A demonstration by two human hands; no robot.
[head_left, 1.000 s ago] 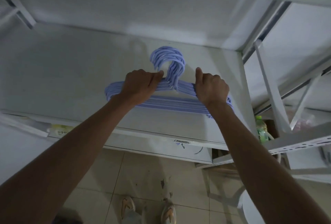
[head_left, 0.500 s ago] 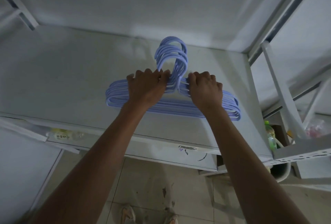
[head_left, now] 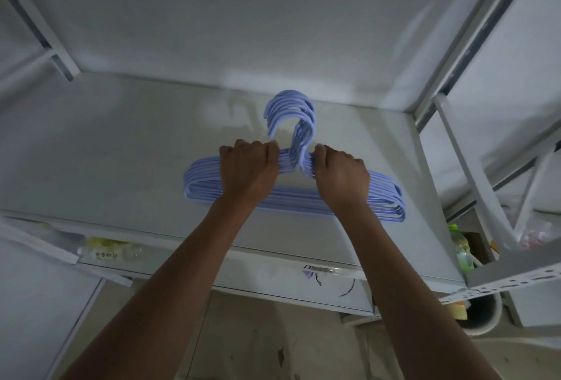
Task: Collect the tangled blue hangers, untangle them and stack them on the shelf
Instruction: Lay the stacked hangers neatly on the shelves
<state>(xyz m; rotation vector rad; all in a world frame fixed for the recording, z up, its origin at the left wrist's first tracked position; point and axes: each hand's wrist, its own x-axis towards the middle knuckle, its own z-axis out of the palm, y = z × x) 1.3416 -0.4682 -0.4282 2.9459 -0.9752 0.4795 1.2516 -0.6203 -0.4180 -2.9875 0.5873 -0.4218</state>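
Note:
A neat stack of several blue hangers (head_left: 385, 197) lies flat on the white metal shelf (head_left: 121, 149), hooks pointing toward the back wall. My left hand (head_left: 247, 171) is curled over the stack's left shoulder, just left of the hooks. My right hand (head_left: 341, 176) is curled over the right shoulder, just right of the hooks. Both hands grip the stack from above, and their fingers hide the hangers' necks.
A white back panel rises behind the shelf, and an upright post (head_left: 464, 55) stands at its right rear corner. To the right, a slanted brace (head_left: 467, 173), a green bottle (head_left: 461, 246) and a perforated rail (head_left: 501, 284). A labelled drawer front (head_left: 315, 284) sits below the shelf edge.
Both hands slid inward along the hangers toward the hooks and curled tighter; the stack shifted slightly toward the back of the shelf.

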